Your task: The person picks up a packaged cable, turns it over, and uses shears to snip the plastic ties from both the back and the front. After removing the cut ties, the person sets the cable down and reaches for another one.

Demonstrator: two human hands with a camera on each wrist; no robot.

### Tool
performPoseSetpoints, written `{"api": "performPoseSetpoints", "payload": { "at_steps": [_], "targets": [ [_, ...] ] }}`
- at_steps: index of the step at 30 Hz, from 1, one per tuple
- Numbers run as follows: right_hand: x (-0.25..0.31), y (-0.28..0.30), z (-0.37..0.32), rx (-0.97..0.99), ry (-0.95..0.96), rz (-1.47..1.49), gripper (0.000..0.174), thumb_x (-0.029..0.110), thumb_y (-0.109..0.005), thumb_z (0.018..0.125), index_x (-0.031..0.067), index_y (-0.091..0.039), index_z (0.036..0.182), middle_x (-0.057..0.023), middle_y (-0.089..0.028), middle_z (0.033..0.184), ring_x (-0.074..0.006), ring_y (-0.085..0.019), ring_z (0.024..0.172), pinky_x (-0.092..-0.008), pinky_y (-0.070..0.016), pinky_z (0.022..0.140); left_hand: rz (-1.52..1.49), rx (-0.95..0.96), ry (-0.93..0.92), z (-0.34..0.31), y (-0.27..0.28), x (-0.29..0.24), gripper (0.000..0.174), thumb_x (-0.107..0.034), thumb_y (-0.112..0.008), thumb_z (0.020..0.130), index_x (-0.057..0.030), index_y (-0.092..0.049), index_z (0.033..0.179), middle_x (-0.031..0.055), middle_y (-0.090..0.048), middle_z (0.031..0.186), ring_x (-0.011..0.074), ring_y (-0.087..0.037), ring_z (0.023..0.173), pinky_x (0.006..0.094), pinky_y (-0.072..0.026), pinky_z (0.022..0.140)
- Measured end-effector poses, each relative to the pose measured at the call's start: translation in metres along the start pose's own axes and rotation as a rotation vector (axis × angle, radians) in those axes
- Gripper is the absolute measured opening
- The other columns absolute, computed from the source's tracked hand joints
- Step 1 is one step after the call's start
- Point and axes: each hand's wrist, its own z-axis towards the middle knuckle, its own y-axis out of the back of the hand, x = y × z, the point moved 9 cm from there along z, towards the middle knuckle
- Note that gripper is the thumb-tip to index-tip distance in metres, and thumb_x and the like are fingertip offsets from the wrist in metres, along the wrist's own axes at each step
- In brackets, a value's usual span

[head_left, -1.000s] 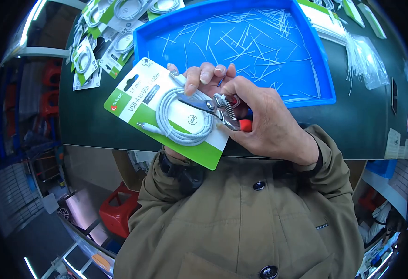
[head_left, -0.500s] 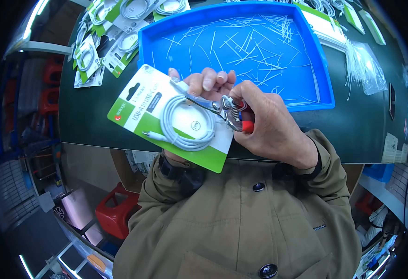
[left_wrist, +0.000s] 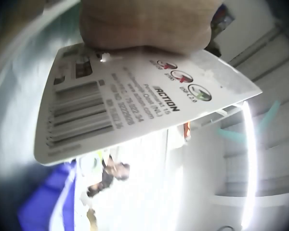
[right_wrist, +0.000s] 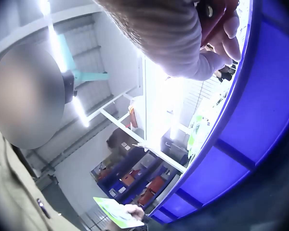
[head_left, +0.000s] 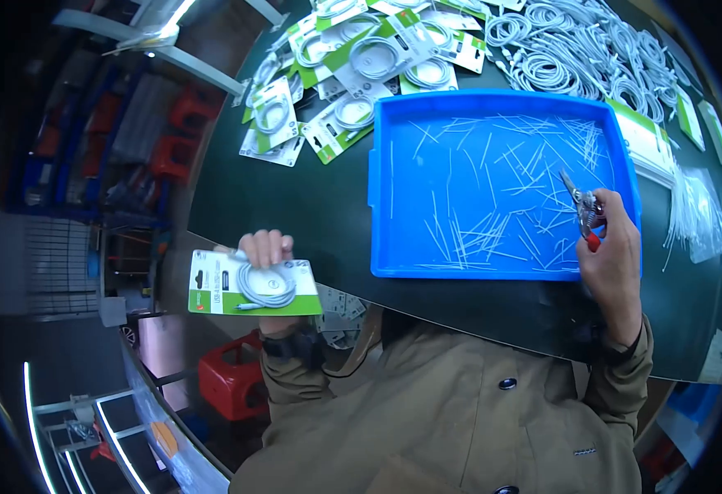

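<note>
My left hand (head_left: pixel 266 247) grips a packaged USB cable on a green-and-white card (head_left: pixel 212 280), out at the left past the table edge. The white coiled cable faces up in the head view. In the left wrist view the printed back of the card (left_wrist: pixel 135 106) shows, with a barcode along one end. On the right, my right hand (head_left: pixel 612 267) holds small red-handled cutting pliers (head_left: pixel 581 206) over the right side of a blue tray (head_left: pixel 375 189). Their tips point away from me. Many thin white tie offcuts (head_left: pixel 476 239) lie scattered in the tray.
Carded cables (head_left: pixel 373 58) are piled at the back left of the dark green table (head_left: pixel 311 198). Loose coiled cables (head_left: pixel 558 53) heap behind the tray. A bag of white ties (head_left: pixel 698 214) lies to its right. A red stool (head_left: pixel 233 379) stands below left.
My hands have parted: the left carried the card leftward past the table edge, and the right moved the pliers right, over the tray. The head view has turned, showing the tray farther right.
</note>
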Motion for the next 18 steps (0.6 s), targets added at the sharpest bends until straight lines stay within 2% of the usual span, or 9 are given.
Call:
{"api": "performPoseSetpoints", "payload": {
  "at_steps": [1, 2, 4, 6, 7, 10, 11, 16, 18],
  "targets": [
    [-0.001, 0.002, 0.000, -0.020, 0.015, -0.010, 0.049, -0.011, -0.072, 0.075, 0.0007, -0.058, 0.121, -0.0180, -0.066, 0.095, -0.0319, -0.067, 0.080, -0.0409, -0.0543, 0.074, 0.053, -0.029, -0.045, -0.011, 0.020, -0.021, 0.059, -0.045, -0.033, 0.117, -0.0092, -0.044, 0.072, 0.0069, -0.041, 0.071, 0.0208, -0.043, 0.076, 0.0435, -0.0481, 0.097],
    [-0.007, 0.001, 0.000, -0.006, -0.016, 0.020, 0.048, -0.011, -0.071, 0.076, 0.0007, -0.058, 0.120, -0.0176, -0.065, 0.092, -0.0313, -0.066, 0.078, -0.0406, -0.0534, 0.072, 0.175, 0.021, -0.075, -0.022, 0.052, -0.046, 0.058, -0.048, -0.035, 0.116, -0.0073, -0.050, 0.077, 0.0082, -0.050, 0.077, 0.0228, -0.052, 0.082, 0.0444, -0.0506, 0.100],
    [-0.015, -0.001, -0.001, 0.026, -0.078, 0.080, 0.045, -0.010, -0.070, 0.077, 0.0007, -0.058, 0.120, -0.0170, -0.063, 0.088, -0.0303, -0.065, 0.075, -0.0400, -0.0516, 0.070, 0.692, -0.668, -0.296, -0.075, 0.136, -0.107, 0.061, -0.055, -0.036, 0.116, -0.0059, -0.056, 0.086, 0.0089, -0.059, 0.089, 0.0252, -0.060, 0.094, 0.0451, -0.0520, 0.105],
    [-0.012, 0.001, 0.000, 0.016, -0.057, 0.094, 0.038, -0.005, -0.074, 0.084, 0.0006, -0.058, 0.117, -0.0157, -0.061, 0.084, -0.0293, -0.061, 0.070, -0.0391, -0.0494, 0.067, 0.796, -1.036, -0.367, -0.106, 0.166, -0.149, 0.064, -0.062, -0.037, 0.113, -0.0055, -0.060, 0.096, 0.0091, -0.063, 0.100, 0.0266, -0.064, 0.105, 0.0452, -0.0526, 0.107],
    [-0.011, 0.002, 0.000, -0.005, -0.041, 0.100, 0.036, -0.003, -0.076, 0.085, 0.0004, -0.058, 0.116, -0.0153, -0.061, 0.084, -0.0286, -0.060, 0.069, -0.0389, -0.0493, 0.067, 0.845, -1.140, -0.456, -0.117, 0.174, -0.168, 0.065, -0.065, -0.039, 0.112, -0.0051, -0.060, 0.101, 0.0092, -0.063, 0.101, 0.0249, -0.064, 0.103, 0.0437, -0.0535, 0.104],
    [-0.011, 0.005, 0.000, -0.015, -0.035, 0.107, 0.037, 0.005, -0.081, 0.088, -0.0001, -0.060, 0.118, -0.0140, -0.062, 0.084, -0.0269, -0.058, 0.068, -0.0382, -0.0489, 0.067, 0.975, -1.093, -0.465, -0.098, 0.170, -0.181, 0.057, -0.058, -0.043, 0.112, -0.0059, -0.061, 0.099, 0.0074, -0.063, 0.098, 0.0222, -0.063, 0.099, 0.0419, -0.0529, 0.101],
    [-0.011, 0.005, 0.000, -0.009, -0.043, 0.109, 0.039, 0.008, -0.082, 0.089, -0.0003, -0.061, 0.120, -0.0136, -0.062, 0.085, -0.0263, -0.058, 0.068, -0.0380, -0.0487, 0.067, 1.000, -1.097, -0.437, -0.081, 0.163, -0.175, 0.044, -0.046, -0.049, 0.112, -0.0045, -0.062, 0.102, 0.0061, -0.064, 0.099, 0.0189, -0.063, 0.096, 0.0380, -0.0543, 0.094],
    [-0.009, 0.008, -0.002, -0.010, -0.004, 0.098, 0.064, 0.011, -0.085, 0.086, -0.0020, -0.058, 0.142, -0.0129, -0.064, 0.094, -0.0251, -0.059, 0.077, -0.0383, -0.0500, 0.072, 1.379, -0.708, -0.257, 0.052, 0.102, -0.108, 0.027, -0.028, -0.068, 0.107, -0.0021, -0.066, 0.114, 0.0044, -0.067, 0.102, 0.0142, -0.066, 0.090, 0.0307, -0.0569, 0.084],
    [-0.009, 0.010, -0.003, -0.016, 0.037, 0.081, 0.073, 0.012, -0.086, 0.084, -0.0036, -0.054, 0.148, -0.0143, -0.063, 0.099, -0.0264, -0.059, 0.081, -0.0394, -0.0510, 0.076, 1.627, -0.494, -0.158, 0.108, 0.084, -0.073, 0.031, -0.026, -0.069, 0.105, 0.0017, -0.067, 0.119, 0.0064, -0.070, 0.103, 0.0149, -0.067, 0.089, 0.0324, -0.0569, 0.082]
  ]
}}
